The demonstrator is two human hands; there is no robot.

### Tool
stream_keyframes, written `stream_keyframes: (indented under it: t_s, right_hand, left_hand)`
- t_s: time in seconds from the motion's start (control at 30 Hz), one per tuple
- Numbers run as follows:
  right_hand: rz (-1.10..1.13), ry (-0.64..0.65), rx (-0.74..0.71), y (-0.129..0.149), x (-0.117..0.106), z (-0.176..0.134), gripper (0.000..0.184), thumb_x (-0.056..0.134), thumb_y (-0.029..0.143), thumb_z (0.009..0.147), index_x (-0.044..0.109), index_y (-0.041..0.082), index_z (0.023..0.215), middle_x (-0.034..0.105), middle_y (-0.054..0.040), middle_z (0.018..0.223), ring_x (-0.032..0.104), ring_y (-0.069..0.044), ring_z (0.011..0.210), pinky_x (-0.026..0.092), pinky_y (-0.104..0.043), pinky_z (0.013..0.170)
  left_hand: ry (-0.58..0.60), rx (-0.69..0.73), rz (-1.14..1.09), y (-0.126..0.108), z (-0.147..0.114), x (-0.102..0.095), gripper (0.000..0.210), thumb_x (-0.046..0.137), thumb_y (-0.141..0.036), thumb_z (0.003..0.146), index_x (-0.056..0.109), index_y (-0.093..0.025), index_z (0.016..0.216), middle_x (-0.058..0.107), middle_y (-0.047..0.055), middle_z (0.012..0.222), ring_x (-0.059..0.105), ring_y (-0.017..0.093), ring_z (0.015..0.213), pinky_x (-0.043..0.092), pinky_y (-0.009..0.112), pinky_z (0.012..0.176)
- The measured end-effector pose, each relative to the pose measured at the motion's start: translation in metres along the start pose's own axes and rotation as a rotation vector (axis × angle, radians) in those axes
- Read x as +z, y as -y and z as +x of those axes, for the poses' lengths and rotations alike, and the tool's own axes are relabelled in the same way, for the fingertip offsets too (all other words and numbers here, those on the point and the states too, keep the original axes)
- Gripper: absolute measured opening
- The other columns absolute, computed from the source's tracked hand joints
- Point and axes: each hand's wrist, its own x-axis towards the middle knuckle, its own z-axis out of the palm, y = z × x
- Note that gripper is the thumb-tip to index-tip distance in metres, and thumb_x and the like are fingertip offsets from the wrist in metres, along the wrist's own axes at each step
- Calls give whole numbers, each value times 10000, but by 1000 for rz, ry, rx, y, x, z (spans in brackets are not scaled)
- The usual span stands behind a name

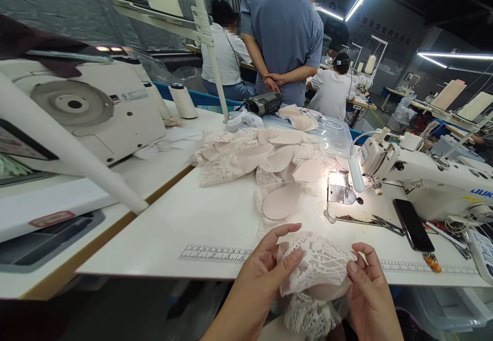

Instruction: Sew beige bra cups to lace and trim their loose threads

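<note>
Between my two hands, at the table's front edge, a lace-covered bra cup point(318, 261) is held up, pale pink with white openwork lace on it. My left hand point(269, 264) grips its left side, the thumb lying on the lace. On the right side, my right hand point(365, 274) pinches the lace edge between thumb and fingers. More white lace point(310, 315) hangs below, partly hidden under the held piece. Just beyond my hands lies another cup point(282, 201) on lace, joined to a pile of lace and cups point(246, 158) farther back.
A sewing machine point(431, 169) with a lit lamp stands at right. Scissors point(387, 224), a black phone point(413, 225) and an orange trinket point(432, 263) lie before it. Another machine point(92, 110) and a thread cone point(183, 101) are at left. A person in blue point(283, 38) stands behind the table.
</note>
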Motion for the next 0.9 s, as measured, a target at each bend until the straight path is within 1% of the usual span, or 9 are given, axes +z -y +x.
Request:
stream_keyframes:
  t_s: [0.07, 0.13, 0.2, 0.3, 0.47, 0.63, 0.73, 0.8, 0.9]
  right_hand:
    - [-187, -4, -105, 1, -5, -1, 379, 913, 450, 835, 744, 301, 1140, 740, -18, 1017, 712, -211, 904, 600, -313, 804]
    - [-441, 33, -226, 5, -6, -4, 273, 847, 482, 897, 767, 258, 1030, 690, -18, 921, 650, -200, 842, 562, -289, 758]
    - [-653, 79, -345, 15, -2, -6, 250, 764, 485, 963, 759, 239, 921, 636, -29, 897, 599, -205, 825, 527, -284, 712]
    - [-802, 119, -482, 33, 10, -7, 250, 694, 459, 1009, 748, 252, 880, 578, -55, 934, 579, -238, 882, 501, -298, 678]
    - [-816, 293, -490, 61, 30, 1, 266, 632, 406, 1057, 675, 250, 846, 571, -20, 814, 538, -206, 765, 468, -308, 696]
    - [-785, 290, -449, 71, 47, 11, 280, 660, 434, 1045, 657, 232, 852, 579, 11, 747, 527, -170, 700, 429, -283, 644]
    - [-716, 348, -403, 73, 66, 14, 279, 672, 437, 1041, 648, 230, 854, 588, 28, 686, 537, -152, 633, 429, -272, 599]
    - [-639, 421, -364, 73, 82, 16, 252, 680, 421, 1039, 647, 233, 875, 642, 25, 684, 591, -148, 621, 468, -266, 603]
    - [-563, 524, -302, 70, 106, 21, 161, 696, 368, 1023, 670, 236, 936, 749, 0, 775, 707, -163, 701, 547, -271, 667]
  left_hand:
    - [20, 7, -9, 2, 1, -2, 574, 972, -548, 712, 739, -310, 1179, 745, -26, 857, 702, 209, 835, 572, 287, 778]
    - [25, 7, -2, 5, 1, -4, 550, 962, -590, 707, 748, -292, 1116, 752, -19, 814, 677, 196, 769, 557, 269, 720]
    - [13, 4, 26, 7, 1, -5, 543, 939, -639, 709, 753, -273, 1065, 739, -15, 763, 654, 189, 721, 533, 253, 670]
    - [-20, 5, 89, 7, -1, -5, 530, 900, -683, 729, 763, -251, 1006, 727, -1, 745, 640, 199, 705, 514, 255, 640]
    - [-12, 48, 146, 7, 0, -4, 461, 874, -661, 762, 797, -247, 949, 739, 30, 807, 659, 237, 766, 525, 278, 668]
    - [33, 97, 160, 6, 2, -8, 418, 868, -645, 783, 819, -253, 919, 753, 28, 827, 655, 237, 812, 521, 268, 709]
    - [88, 9, 81, 0, -1, -4, 338, 906, -553, 773, 826, -240, 871, 741, 11, 799, 637, 203, 775, 508, 244, 697]
    - [136, -75, -8, -5, -4, 1, 312, 927, -502, 753, 822, -223, 843, 733, 6, 756, 625, 180, 700, 493, 236, 644]
    - [112, -142, -108, -9, -10, 6, 286, 949, -427, 735, 838, -219, 896, 736, -3, 680, 644, 171, 633, 497, 240, 623]
